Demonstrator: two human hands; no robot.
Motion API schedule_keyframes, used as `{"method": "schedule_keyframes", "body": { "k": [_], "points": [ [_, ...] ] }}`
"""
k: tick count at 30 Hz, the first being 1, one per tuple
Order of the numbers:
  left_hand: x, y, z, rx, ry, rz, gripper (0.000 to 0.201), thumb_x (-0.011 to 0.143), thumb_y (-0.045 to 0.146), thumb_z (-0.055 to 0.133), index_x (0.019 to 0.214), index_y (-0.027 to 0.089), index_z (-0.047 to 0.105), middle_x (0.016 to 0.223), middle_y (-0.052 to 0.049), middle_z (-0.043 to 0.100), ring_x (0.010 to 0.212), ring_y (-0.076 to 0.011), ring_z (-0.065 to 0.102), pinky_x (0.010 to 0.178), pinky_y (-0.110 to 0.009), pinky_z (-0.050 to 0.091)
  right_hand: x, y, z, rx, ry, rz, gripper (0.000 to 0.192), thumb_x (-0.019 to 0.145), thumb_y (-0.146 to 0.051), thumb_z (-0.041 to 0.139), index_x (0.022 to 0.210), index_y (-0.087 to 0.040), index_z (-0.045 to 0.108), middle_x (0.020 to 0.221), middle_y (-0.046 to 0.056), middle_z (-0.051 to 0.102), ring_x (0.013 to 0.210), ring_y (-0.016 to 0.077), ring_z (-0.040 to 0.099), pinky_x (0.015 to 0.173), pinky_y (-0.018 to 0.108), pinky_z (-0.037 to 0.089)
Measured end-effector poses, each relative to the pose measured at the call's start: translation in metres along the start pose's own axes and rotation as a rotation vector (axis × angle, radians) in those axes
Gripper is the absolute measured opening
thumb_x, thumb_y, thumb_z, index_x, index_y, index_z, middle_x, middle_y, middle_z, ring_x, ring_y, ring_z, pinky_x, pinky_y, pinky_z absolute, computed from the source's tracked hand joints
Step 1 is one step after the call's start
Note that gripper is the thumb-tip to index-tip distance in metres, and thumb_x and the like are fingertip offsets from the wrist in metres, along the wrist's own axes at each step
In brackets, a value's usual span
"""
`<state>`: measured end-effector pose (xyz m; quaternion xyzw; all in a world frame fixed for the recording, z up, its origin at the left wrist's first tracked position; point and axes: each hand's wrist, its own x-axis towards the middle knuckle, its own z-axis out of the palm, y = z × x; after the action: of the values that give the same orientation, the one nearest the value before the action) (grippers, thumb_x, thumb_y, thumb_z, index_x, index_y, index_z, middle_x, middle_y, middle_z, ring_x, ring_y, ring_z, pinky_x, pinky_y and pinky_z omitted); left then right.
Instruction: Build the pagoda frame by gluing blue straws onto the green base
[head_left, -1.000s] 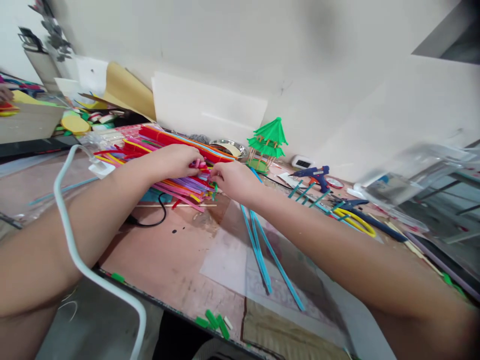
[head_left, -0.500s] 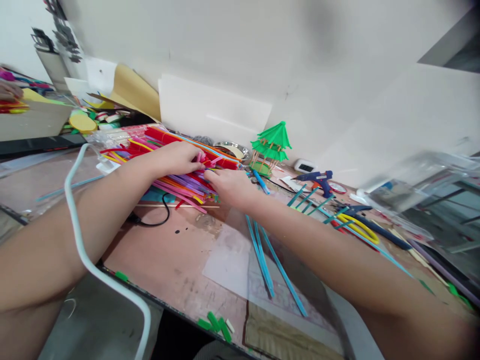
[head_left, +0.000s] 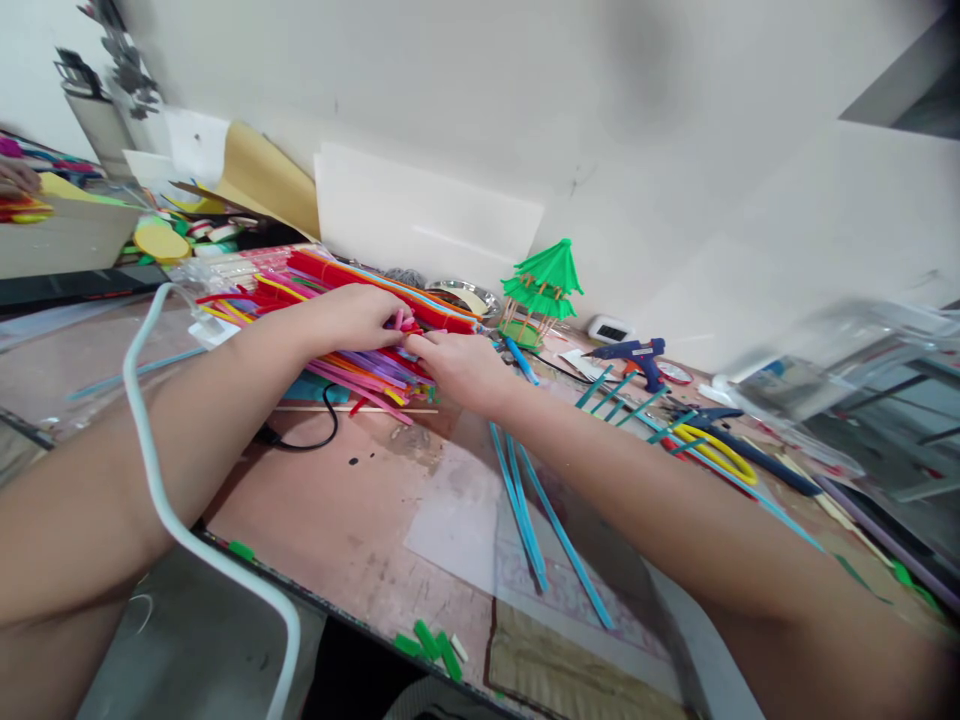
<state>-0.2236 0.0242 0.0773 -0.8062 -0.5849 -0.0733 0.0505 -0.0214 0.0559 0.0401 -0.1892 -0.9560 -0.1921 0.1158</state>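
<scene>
A heap of coloured pipe cleaners (head_left: pixel 367 366), in red, pink, purple, orange and yellow, lies on the table before me. My left hand (head_left: pixel 361 318) rests over its top, fingers curled round some pink and red pipe cleaners. From the right, my right hand (head_left: pixel 459 366) meets it, its thumb and fingertips pinched at the pipe cleaners' ends. The fingertips of both hands almost touch, and exactly which strands each grips is partly hidden. Behind them lies a thicker red bundle (head_left: pixel 315 266).
A green-roofed pavilion model (head_left: pixel 546 280) stands behind my right hand. A blue glue gun (head_left: pixel 634 355), pliers (head_left: pixel 712 416) and blue strips (head_left: pixel 566 540) lie rightward. A pale curved tube (head_left: pixel 146 430) crosses my left arm. Another person's hand (head_left: pixel 19 178) shows far left.
My hands stay at the same spot in the heap, with only slight finger movement; the right fingertips have shifted a little left. The whole view has moved slightly.
</scene>
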Motion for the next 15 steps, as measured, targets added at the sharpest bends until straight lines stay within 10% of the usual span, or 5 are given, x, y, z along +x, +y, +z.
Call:
{"method": "schedule_keyframes", "body": {
  "k": [15],
  "points": [
    [0.001,-0.007,0.003,-0.091,-0.050,0.035,0.023,0.084,0.026,0.056,0.098,0.018,0.072,0.085,0.001,0.070,0.071,-0.0124,0.055,0.063,-0.024,0.037,0.017,-0.003,-0.015,0.290,0.048,0.158,0.033,0.103,-0.022,0.043,0.111,-0.019,0.075,0.112,0.006,0.076,0.102,0.0186,0.067,0.083,0.028,0.042]
  ]
}}
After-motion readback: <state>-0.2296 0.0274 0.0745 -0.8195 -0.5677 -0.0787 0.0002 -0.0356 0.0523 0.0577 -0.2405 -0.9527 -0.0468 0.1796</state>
